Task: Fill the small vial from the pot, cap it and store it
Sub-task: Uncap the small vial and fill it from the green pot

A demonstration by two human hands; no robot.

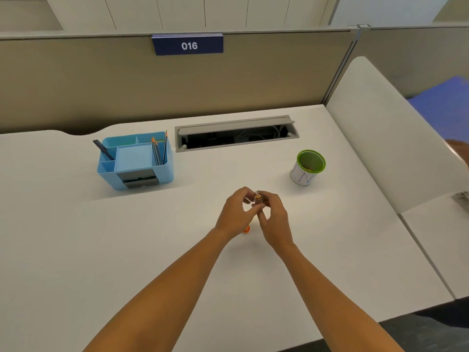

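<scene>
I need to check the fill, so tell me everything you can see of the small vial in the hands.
The small clear glass vial is held above the white desk, pinched between the fingers of the left hand and right hand. It looks uncapped, with brownish-orange bits showing inside. Its lower part is hidden by fingers, so the fill level is unclear.

two bare forearms, no sleeves, left hand, right hand

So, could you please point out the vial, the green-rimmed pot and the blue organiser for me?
vial (pixel 258 198): head view, on its glass body between the fingertips.
green-rimmed pot (pixel 302 177): head view, on its white outer wall.
blue organiser (pixel 106 177): head view, on its front wall.
</scene>
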